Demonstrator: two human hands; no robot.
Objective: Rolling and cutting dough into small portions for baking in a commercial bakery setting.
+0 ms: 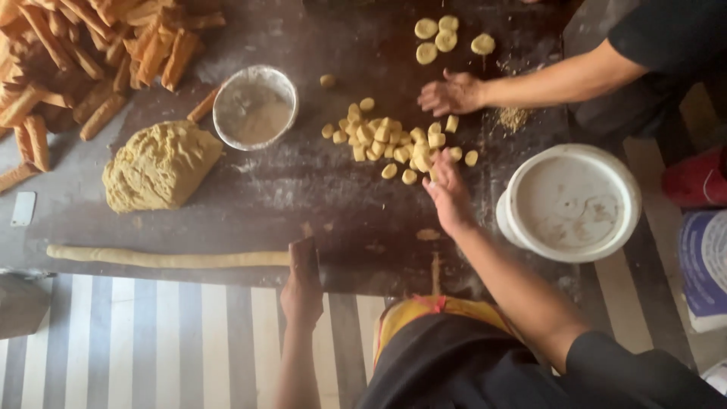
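My left hand (301, 294) grips a dark flat cutter (306, 254) at the right end of a long thin dough rope (166, 258) lying along the near edge of the dark floured board (318, 189). My right hand (448, 198) reaches forward, fingers spread, touching the near side of a pile of small cut dough pieces (386, 140). Whether it holds a piece is hidden. A big lump of yellow dough (157, 167) sits to the left.
A co-worker's hand (452, 95) presses on the board beyond the pile, near several flattened dough discs (439, 36). A small flour bowl (255, 106) stands at centre, a white bucket (572, 203) at right, fried sticks (83, 53) at far left.
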